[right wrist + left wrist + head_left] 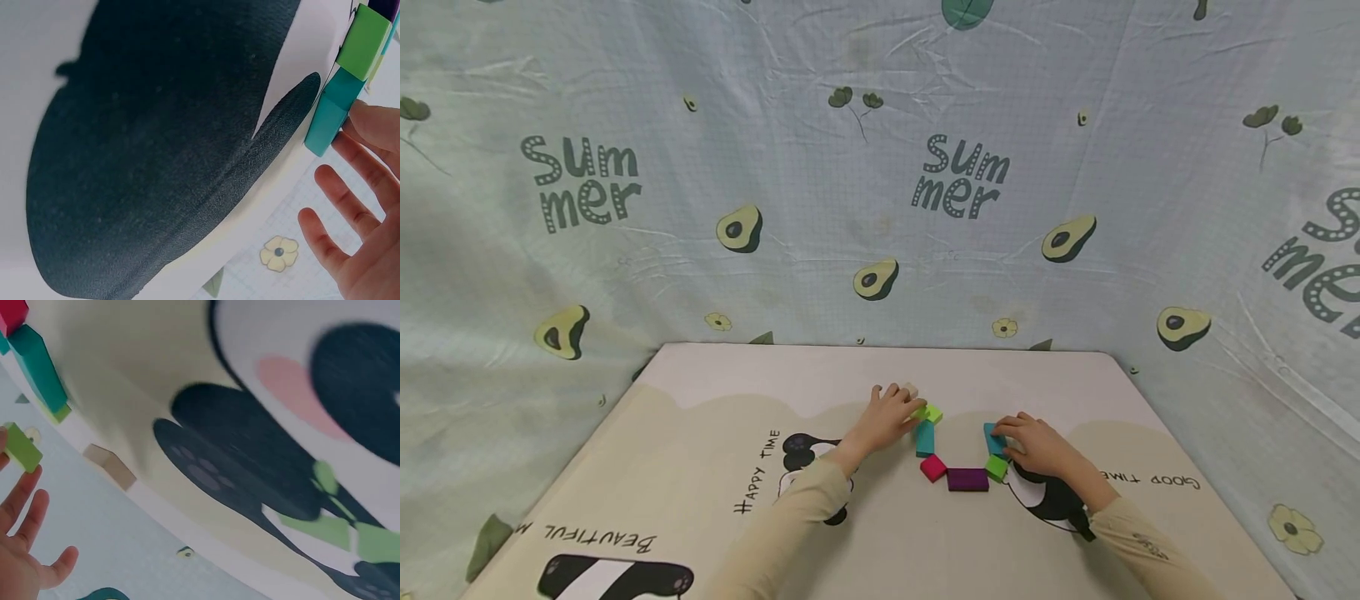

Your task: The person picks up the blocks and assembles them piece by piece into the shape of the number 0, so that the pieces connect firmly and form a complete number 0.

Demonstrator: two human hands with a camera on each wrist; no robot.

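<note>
My left hand (886, 419) pinches a yellow-green block (24, 447) between thumb and finger, its other fingers spread. Another yellow-green block (933, 414) lies beside it, at the far end of a teal block (925, 439). My right hand (1036, 444) holds a second teal block (328, 128) by thumb and forefinger, the remaining fingers loosely extended. That block stands end to end with a green block (364, 42). A purple block (967, 479) and a red block (933, 467) continue the curved row between the two sides.
A beige block (109, 465) sits on the table just beyond the left hand. The tabletop (880, 542) carries printed pandas and lettering. Behind its far edge hangs a pale curtain (820, 183) with avocado prints.
</note>
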